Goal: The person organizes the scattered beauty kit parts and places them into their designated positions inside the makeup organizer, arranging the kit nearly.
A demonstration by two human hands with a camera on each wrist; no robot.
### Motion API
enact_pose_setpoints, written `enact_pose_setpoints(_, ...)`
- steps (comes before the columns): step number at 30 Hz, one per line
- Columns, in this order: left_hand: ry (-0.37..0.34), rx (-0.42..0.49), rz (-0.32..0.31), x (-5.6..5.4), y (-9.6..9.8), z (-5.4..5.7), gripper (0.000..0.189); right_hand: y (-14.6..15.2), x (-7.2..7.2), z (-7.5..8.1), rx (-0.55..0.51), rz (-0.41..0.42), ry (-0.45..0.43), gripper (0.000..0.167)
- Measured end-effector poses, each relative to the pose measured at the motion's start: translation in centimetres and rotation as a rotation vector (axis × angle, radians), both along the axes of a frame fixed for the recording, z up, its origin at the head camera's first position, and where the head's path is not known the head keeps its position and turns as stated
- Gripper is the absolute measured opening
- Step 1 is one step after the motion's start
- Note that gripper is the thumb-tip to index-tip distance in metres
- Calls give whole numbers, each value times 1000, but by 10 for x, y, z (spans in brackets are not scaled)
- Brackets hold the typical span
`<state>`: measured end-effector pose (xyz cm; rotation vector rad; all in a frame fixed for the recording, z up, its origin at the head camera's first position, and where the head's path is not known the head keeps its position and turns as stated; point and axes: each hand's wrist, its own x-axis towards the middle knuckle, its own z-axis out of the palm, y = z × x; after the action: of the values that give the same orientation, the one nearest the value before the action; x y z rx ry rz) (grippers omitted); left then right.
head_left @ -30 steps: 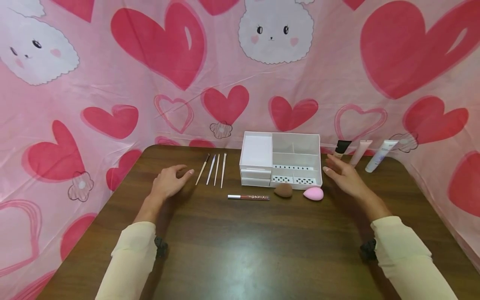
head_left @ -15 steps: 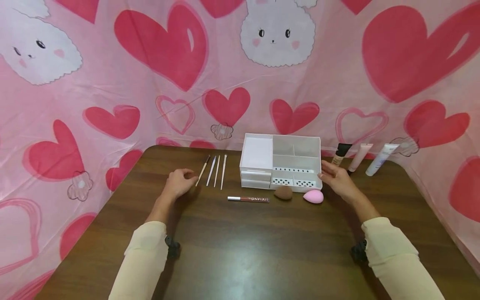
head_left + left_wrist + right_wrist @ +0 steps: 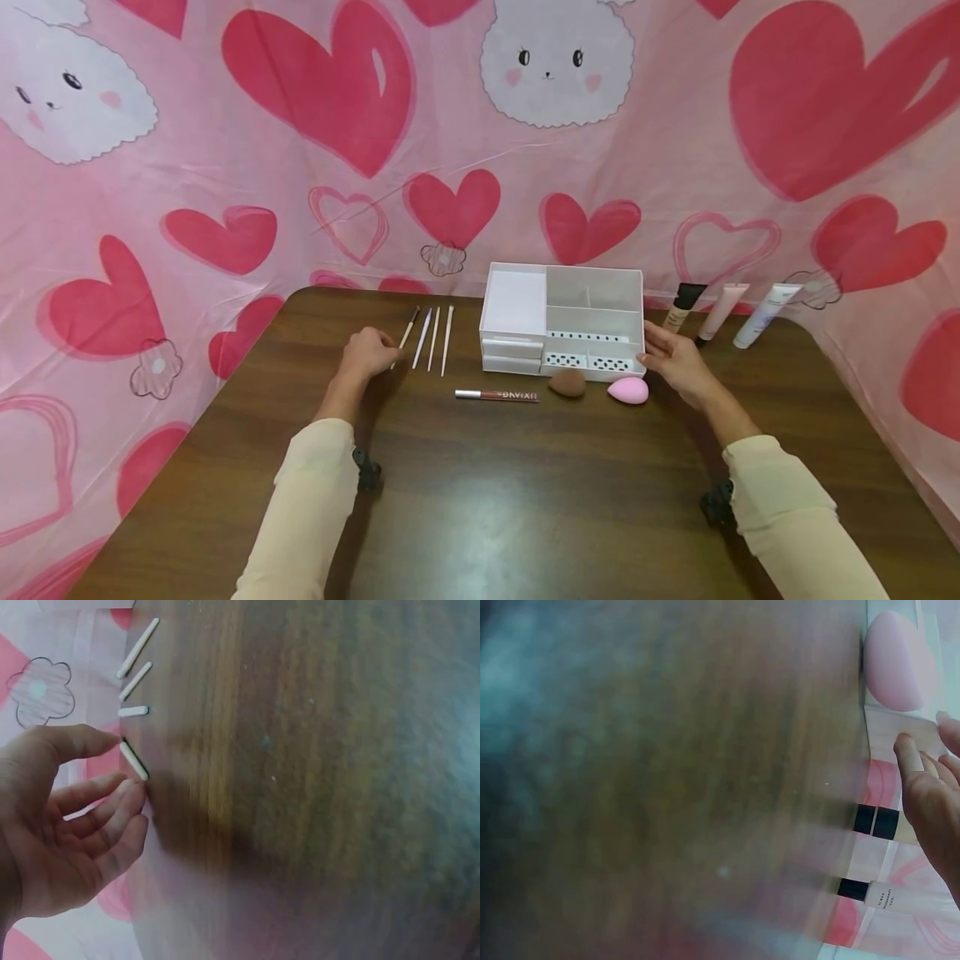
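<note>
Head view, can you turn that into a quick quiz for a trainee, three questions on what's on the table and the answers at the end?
1. How many brushes lie left of the organizer?
2. True or false: the pink sponge lies to the right of the brown sponge.
3. Which of these is the right hand nearest to? A, the brushes; B, the organizer; C, the brown sponge.

Key: 1, four. 2, true. 3, B: its fingers are at the organizer's right side.
</note>
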<state>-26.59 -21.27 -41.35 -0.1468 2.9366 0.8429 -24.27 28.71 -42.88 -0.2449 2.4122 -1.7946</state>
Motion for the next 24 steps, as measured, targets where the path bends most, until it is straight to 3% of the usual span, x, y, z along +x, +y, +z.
enact_pose_setpoints(10,-29,-100,0,-7,5,3,21,2,1,-3,-22,17,-4,69)
enact_pose_setpoints(14,-34,-123,-4,-8,8,4,20,2,1,-2,-9,11,-7,68)
enact_pose_setpoints(24,-27,-158,52,-7,11,3,27,0,1,-3,-5,11,1,68)
